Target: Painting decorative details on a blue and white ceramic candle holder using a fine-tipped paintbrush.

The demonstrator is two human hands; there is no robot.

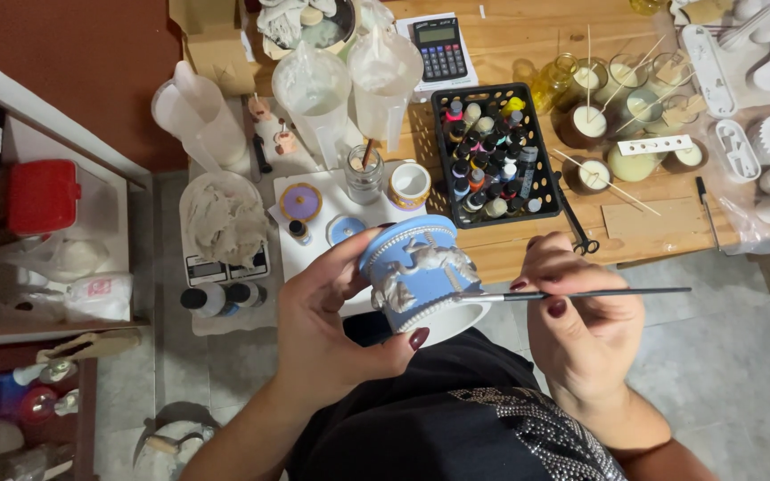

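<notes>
**A:** Log entry. I see the left hand point(331, 334) wrapped around a round blue ceramic jar with white raised horse figures and beaded rims point(421, 272), tilted on its side, open mouth toward the lap. Where does it sit against the black plastic crate of small paint bottles point(492, 156)?

**B:** Below the crate and slightly left of it, off the wooden worktop point(528, 245), held in the air over the dark clothing. The right hand point(581, 325), below the crate and to its right, is pinched shut on a thin dark-handled paintbrush point(572, 293); its tip meets the jar's lower beaded rim.

**A:** Hands apart, then?

**B:** Apart, joined only through brush and jar.

**A:** My judgement on doing this well: keep the jar braced, turn it with the left hand, not the brush, and touch only the raised beads with a lightly loaded tip.

**B:** Agreed. The relief looks white against matte blue. The inside shows pale, unpainted. A white-rimmed painted cup point(410, 184) stands just left of the crate.
</notes>
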